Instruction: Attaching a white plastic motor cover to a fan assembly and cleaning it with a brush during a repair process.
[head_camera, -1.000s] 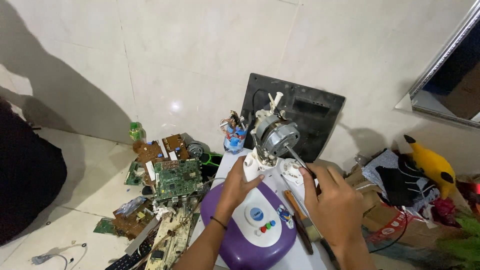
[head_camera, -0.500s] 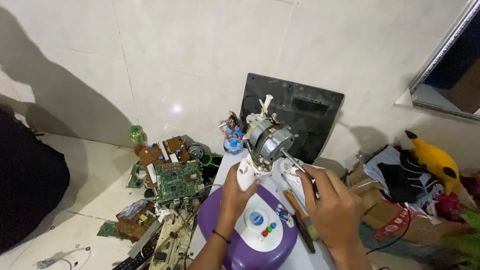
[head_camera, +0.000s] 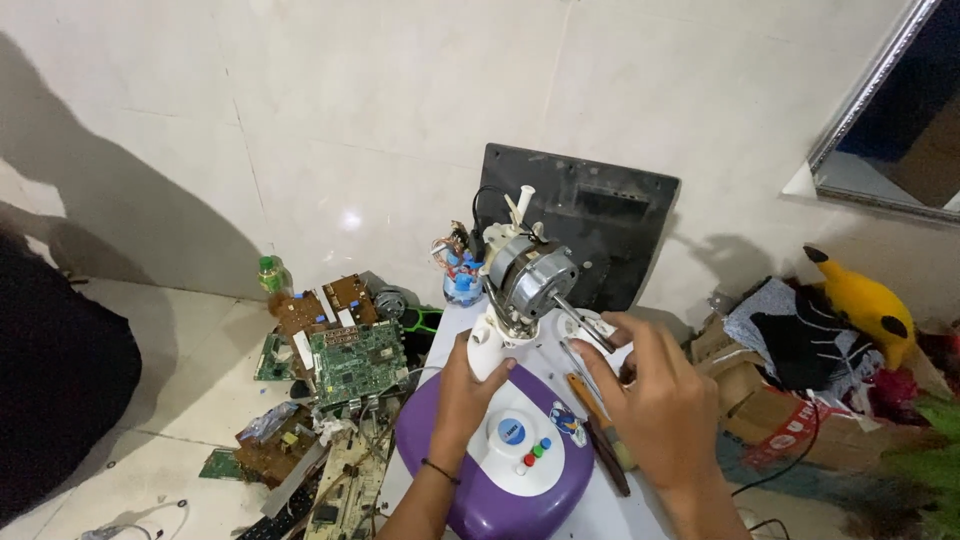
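We hold a bare metal fan motor on its white plastic neck, above a purple and white oval fan base on the counter. Our left hand, its grip closed around the neck, steadies it; our right hand pinches the thin steel shaft. The motor looks heavy and top-loaded, so the stiff neck seems the safest hold.

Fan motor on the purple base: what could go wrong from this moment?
The bare fan motor leans on a thin white neck gripped only by the left hand; it might tip. The right hand works at the steel shaft and could slip. Tools near the edge might roll off.
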